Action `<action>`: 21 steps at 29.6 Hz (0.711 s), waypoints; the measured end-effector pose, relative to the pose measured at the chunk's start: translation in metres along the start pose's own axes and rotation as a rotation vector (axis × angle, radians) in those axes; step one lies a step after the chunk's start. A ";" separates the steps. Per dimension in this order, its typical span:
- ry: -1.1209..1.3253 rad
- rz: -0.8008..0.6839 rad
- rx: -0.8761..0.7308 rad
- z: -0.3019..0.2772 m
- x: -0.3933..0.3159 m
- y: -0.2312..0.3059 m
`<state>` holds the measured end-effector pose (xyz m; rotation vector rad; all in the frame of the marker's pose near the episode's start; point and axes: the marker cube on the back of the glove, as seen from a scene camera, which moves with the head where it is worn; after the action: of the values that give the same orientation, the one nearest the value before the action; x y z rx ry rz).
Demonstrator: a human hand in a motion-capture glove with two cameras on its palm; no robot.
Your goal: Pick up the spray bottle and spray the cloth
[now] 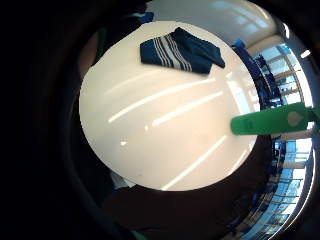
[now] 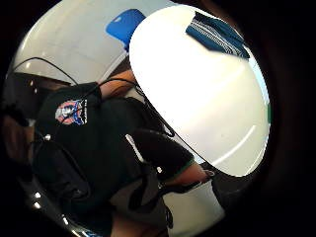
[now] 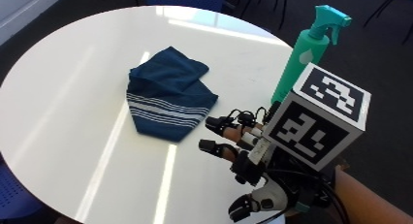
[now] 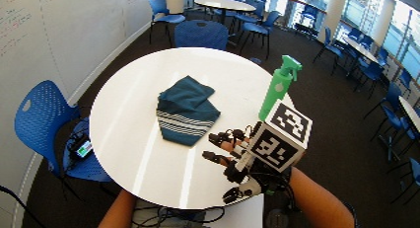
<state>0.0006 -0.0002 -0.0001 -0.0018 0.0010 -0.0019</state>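
A dark blue cloth (image 3: 167,95) with white stripes lies crumpled a little left of the middle of the round white table (image 3: 64,88). A green spray bottle (image 3: 297,59) with a teal trigger head stands upright near the table's right edge. My gloved right hand (image 3: 229,134) hovers over the table's near right part, just in front of the bottle and to the right of the cloth. Its fingers are spread and relaxed and hold nothing. The little finger side palm view shows the cloth (image 1: 180,50) and the bottle (image 1: 272,120). The cloth (image 2: 217,32) also appears in the thumb side view.
Blue chairs stand around the table, one at the left (image 4: 39,114) and one at the far side (image 4: 200,35). A phone (image 4: 82,149) lies on the left chair's seat. The person's bare left arm (image 4: 118,213) is below the table's near edge.
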 end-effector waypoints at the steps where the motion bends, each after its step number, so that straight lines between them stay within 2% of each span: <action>1: 0.000 0.000 -0.001 0.000 0.000 0.000; 21: -0.005 -0.012 -0.003 0.000 -0.002 -0.011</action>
<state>-0.0015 -0.0112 0.0002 -0.0046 -0.0040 -0.0135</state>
